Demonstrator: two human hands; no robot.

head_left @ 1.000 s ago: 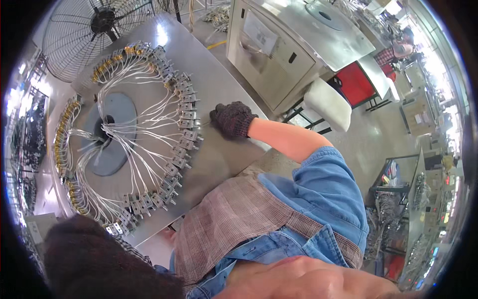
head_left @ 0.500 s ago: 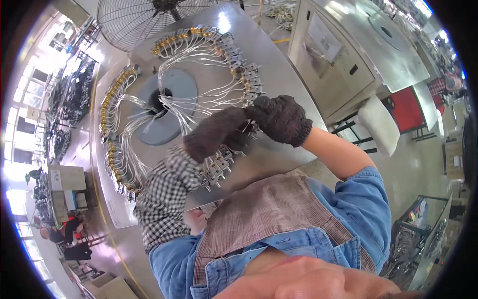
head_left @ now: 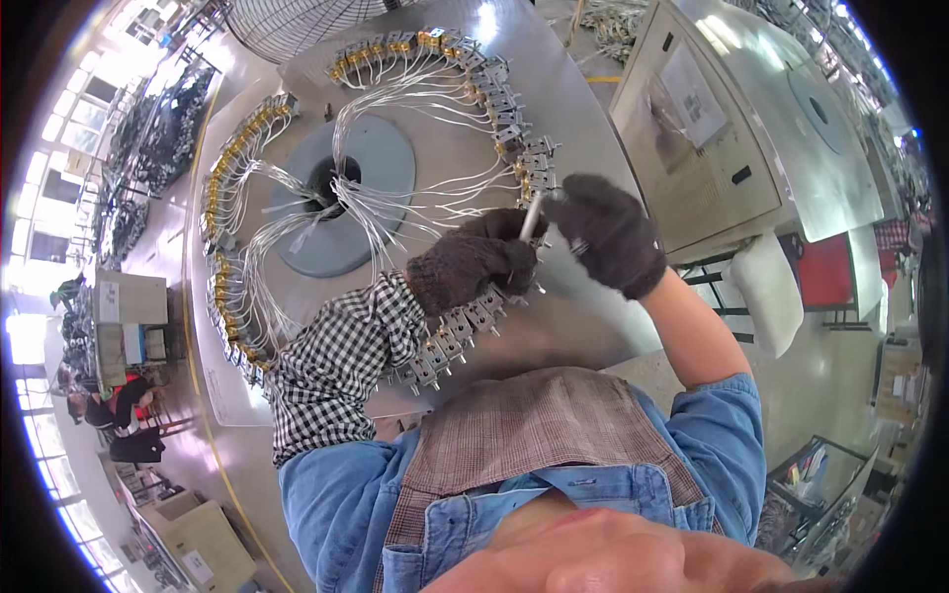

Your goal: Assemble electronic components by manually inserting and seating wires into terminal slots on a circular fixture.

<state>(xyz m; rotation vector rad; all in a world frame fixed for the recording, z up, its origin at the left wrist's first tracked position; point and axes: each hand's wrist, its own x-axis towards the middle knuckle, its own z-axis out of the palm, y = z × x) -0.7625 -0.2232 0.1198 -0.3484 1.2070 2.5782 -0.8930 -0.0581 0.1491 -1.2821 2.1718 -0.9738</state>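
Observation:
My left hand (head_left: pixel 473 265), in a dark knitted glove, is closed round the lower end of a short pale rod (head_left: pixel 532 217) at the right side of the ring of parts. Close beside it is my right hand (head_left: pixel 611 240), in a matching glove, its fingers curled and somewhat blurred. A small metallic glint shows at its palm side, too small to name. Small metal blocks with pins (head_left: pixel 450 341) stand in a curved row under and in front of my left hand. Thin white wires (head_left: pixel 371 212) run from the blocks to the hub of a grey disc (head_left: pixel 390 158).
The metal tabletop (head_left: pixel 578 128) carries the ring, with brass-coloured fittings (head_left: pixel 219 183) along its left arc. A wire-guarded fan (head_left: pixel 297 25) stands beyond the far edge. A beige cabinet (head_left: pixel 692 128) and a pale chair (head_left: pixel 769 296) are to the right. Another person (head_left: pixel 119 405) sits far left.
My hands have come slightly apart, with the right one shifting right. The pale rod now shows between them. The whole view has shifted a little.

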